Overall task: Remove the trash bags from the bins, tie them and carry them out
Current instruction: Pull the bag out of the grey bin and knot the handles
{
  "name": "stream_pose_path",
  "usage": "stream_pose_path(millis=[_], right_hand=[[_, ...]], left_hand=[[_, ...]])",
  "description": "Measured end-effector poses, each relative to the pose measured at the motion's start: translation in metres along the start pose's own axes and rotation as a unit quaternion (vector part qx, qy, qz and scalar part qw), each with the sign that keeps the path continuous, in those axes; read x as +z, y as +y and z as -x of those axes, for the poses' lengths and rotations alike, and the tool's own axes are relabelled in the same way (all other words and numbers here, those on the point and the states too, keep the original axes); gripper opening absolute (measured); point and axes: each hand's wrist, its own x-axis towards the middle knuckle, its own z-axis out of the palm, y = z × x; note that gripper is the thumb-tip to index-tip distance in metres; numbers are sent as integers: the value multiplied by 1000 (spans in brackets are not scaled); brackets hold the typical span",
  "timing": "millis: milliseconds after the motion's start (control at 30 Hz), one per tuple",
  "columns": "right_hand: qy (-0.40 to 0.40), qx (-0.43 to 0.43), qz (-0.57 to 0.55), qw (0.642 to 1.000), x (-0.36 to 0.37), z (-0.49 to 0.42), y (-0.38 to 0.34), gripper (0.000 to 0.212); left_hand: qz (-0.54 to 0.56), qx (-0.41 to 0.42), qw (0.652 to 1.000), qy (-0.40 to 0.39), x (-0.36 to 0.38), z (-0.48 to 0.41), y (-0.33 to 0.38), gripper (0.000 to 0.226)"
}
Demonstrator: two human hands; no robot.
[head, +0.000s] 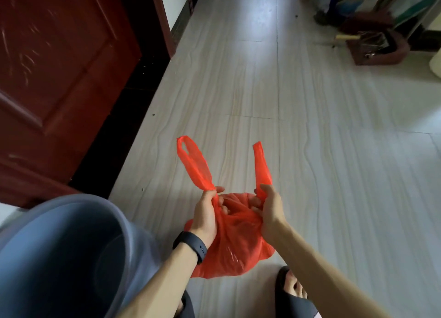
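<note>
The red trash bag hung over the pale floor, right of the grey bin. The left hand gripped one handle, the right hand the other, both loops sticking up.

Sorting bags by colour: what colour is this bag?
Red-orange bag, clearest in the head view.

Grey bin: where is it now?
Head view, bottom left: the grey bin sits just left of the left hand, which grips the red trash bag, and below the dark red door.
</note>
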Motion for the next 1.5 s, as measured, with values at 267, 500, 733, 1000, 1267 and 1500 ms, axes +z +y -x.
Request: stream_pose_path(millis=[267,500,733,1000,1267,1500], right_hand=[[-2,-16,-26,1000,-9,-1,5,18],[-4,-51,-144,988,-8,-1,3,18],[-19,-2,-117,993,-17,-11,8,25],[-20,-175,120,977,-17,-3,16,38],[94,-329,216,915,-15,-7,26,38],[-57,-91,-53,993,1,-5,28,42]], left_hand=[[27,44,998,-21,-2,1,5,27],[-52,37,998,-28,-16,-3,-2,24],[-128,131,983,1,-21,-1,-5,59],[-319,248,910,95,-21,5,-17,53],[-218,194,954,73,-11,-7,-19,46],[-395,141,904,81,-31,-26,-35,53]])
